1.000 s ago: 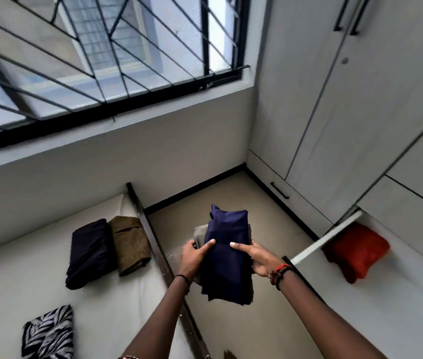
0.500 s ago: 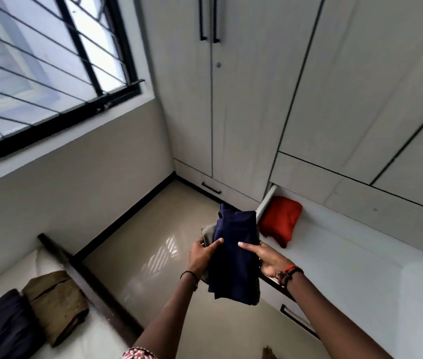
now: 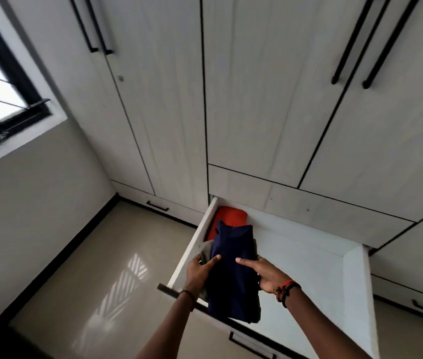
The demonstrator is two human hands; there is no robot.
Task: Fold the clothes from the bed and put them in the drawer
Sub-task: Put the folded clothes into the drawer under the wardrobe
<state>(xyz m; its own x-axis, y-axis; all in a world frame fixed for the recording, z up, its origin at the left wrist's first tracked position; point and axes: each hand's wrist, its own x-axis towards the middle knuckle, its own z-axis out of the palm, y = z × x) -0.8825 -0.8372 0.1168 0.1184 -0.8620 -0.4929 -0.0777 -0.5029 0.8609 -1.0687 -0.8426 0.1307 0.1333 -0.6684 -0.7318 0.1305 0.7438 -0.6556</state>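
A folded navy garment (image 3: 232, 270) rests on top of a folded grey garment (image 3: 206, 251), and I hold the two as one stack above the left end of the open white drawer (image 3: 355, 286). My left hand (image 3: 200, 272) grips the stack's left edge, thumb on top. My right hand (image 3: 264, 274) grips its right edge. A folded red garment (image 3: 231, 216) lies in the drawer's far left corner, partly hidden behind the stack.
White wardrobe doors (image 3: 257, 99) with long black handles rise behind the drawer. Closed drawers sit lower left (image 3: 157, 206) and lower right (image 3: 412, 304). A glossy beige floor (image 3: 106, 275) lies to the left, and a barred window (image 3: 3, 94) is in the left wall.
My view has swung right from the bed to the wardrobe. Both hands carried the stack from over the floor to over the drawer's left end. The bed is out of view.
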